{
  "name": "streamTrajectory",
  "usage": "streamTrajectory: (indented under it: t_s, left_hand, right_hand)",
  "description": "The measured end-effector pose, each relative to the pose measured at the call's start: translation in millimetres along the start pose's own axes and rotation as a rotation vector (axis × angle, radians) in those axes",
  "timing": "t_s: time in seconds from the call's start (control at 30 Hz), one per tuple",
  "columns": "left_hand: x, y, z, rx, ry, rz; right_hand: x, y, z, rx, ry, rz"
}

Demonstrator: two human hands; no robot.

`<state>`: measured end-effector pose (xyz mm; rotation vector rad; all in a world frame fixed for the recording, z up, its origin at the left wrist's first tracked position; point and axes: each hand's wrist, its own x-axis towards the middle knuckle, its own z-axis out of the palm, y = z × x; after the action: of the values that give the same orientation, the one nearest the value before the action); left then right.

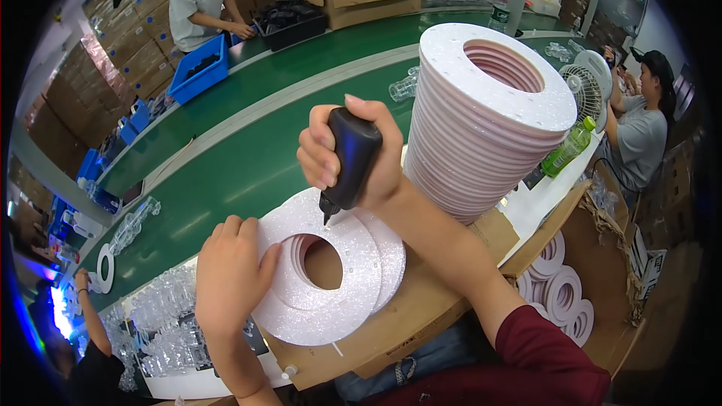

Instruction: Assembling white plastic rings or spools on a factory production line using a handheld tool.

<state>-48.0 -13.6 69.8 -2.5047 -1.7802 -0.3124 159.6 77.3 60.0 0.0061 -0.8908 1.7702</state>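
Observation:
My right hand point(382, 152) is wrapped round a black squeeze bottle point(356, 156), tipped so its narrow nozzle points down. The tip is at the upper part of a glittery white ring point(320, 322), just above the hole; I cannot tell whether it touches. At the ring's left edge is my left hand point(232, 274), thumb over the ring towards the hole and fingers closed along the outer rim. More rings lie beneath, one shifted to the right. Right of my hands rises a tall, leaning stack of matching rings point(481, 139) with pinkish edges.
A cardboard sheet point(421, 325) lies under the rings, beside the green conveyor belt point(214, 180). Clear plastic parts point(169, 323) crowd the left. More rings point(562, 295) fill an open carton at right. A green bottle point(569, 146) and fan point(583, 90) stand beyond the stack. Other people work nearby.

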Motion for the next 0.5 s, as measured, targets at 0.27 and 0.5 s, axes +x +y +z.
streamTrajectory:
  t_s: [0.27,0.5]
  left_hand:
    - [1,0,1,-0.029,0.021,0.032]
    - [1,0,4,-0.001,0.021,0.016]
  right_hand:
    - [-3,-21,-11,-0.068,-0.029,-0.093]
    - [-2,-16,-14,-0.083,0.004,-0.078]
